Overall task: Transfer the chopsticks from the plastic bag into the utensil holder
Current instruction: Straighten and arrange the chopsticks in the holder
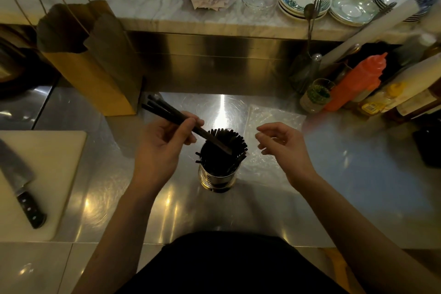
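Steel counter [322,174], chopsticks [176,118] pinched in left fingers [191,125], tips over holder [217,175]

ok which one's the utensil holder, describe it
On the steel counter in front of the person, look between the left hand and right hand. The utensil holder is the shiny upright metal cylinder there, the only container bristling with black chopsticks.

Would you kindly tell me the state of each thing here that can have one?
Utensil holder: upright, packed full.
Chopstick bundle: tilted, lower ends at the holder's mouth.
Left hand: grips the bundle.
Right hand: open, empty.
Plastic bag: lying flat.
Paper bag: upright, mouth open.
Knife: lying on the cutting board.
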Demonstrator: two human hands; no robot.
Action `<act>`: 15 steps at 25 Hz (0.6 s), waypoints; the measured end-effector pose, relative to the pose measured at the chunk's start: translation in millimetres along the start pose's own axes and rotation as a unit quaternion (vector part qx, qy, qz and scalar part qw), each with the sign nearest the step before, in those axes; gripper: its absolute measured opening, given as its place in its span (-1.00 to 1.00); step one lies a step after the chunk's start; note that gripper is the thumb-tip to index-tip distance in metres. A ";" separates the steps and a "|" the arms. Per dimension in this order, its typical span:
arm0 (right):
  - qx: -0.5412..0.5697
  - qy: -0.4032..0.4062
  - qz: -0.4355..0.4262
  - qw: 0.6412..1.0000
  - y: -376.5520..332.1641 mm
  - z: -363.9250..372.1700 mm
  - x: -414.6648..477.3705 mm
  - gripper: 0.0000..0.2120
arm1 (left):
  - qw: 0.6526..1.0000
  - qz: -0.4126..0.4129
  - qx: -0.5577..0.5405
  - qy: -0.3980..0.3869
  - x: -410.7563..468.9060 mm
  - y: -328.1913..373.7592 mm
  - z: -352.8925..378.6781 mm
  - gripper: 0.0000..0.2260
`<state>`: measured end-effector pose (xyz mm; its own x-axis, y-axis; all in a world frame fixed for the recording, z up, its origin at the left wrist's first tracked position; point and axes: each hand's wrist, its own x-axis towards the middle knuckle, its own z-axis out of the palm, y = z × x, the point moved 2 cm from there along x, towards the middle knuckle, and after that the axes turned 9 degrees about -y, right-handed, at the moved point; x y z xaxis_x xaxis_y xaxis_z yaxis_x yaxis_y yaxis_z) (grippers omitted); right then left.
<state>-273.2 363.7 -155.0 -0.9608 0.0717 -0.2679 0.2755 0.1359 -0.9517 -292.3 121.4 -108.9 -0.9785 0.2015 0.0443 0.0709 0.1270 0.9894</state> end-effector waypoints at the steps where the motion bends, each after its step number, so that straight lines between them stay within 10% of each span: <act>1: -0.042 0.002 -0.004 0.999 4.0 -1.4 1.8 -0.88 | 1.000 -0.013 0.013 -0.012 -1.4 -4.0 0.0 -0.84; 15: -0.229 -0.069 -0.016 0.971 9.9 26.3 2.0 -0.63 | 0.980 -0.059 0.174 -0.078 -10.3 -62.5 26.7 -0.70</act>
<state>-273.2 339.3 -168.9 -0.9555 -0.0685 -0.2871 0.2005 0.5630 -0.8018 -281.4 137.3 -174.9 -0.9442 0.3082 -0.1163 0.0471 0.4759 0.8783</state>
